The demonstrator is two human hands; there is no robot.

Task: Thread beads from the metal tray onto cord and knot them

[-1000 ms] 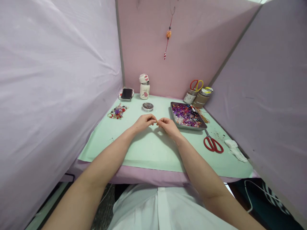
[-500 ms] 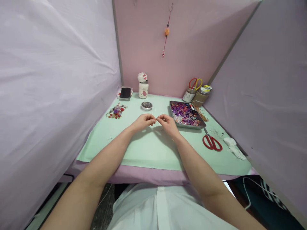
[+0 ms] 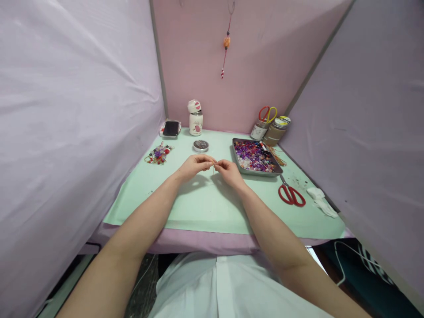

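Over the middle of the pale green mat (image 3: 205, 212), my left hand (image 3: 198, 165) and my right hand (image 3: 228, 170) meet fingertip to fingertip. Both are closed in a pinch on a thin cord (image 3: 213, 171), whose loose end hangs below the fingers. Anything small between the fingertips is too tiny to make out. Just right of my right hand is a metal tray (image 3: 261, 174) filled with purple, red and clear beads (image 3: 253, 155). Behind my left hand sits a small round tin (image 3: 200, 146) with dark contents.
Red-handled scissors (image 3: 291, 195) and a crumpled white cloth (image 3: 322, 202) lie at right. Beaded strings (image 3: 159, 154) lie at left. A phone (image 3: 171, 128), white bottle (image 3: 195, 118) and jars (image 3: 276, 131) stand at the back. A beaded string (image 3: 226, 42) hangs on the pink wall.
The view has shifted slightly. My hands stay together with fingertips touching; the cord below them now shows as one hanging strand instead of two.
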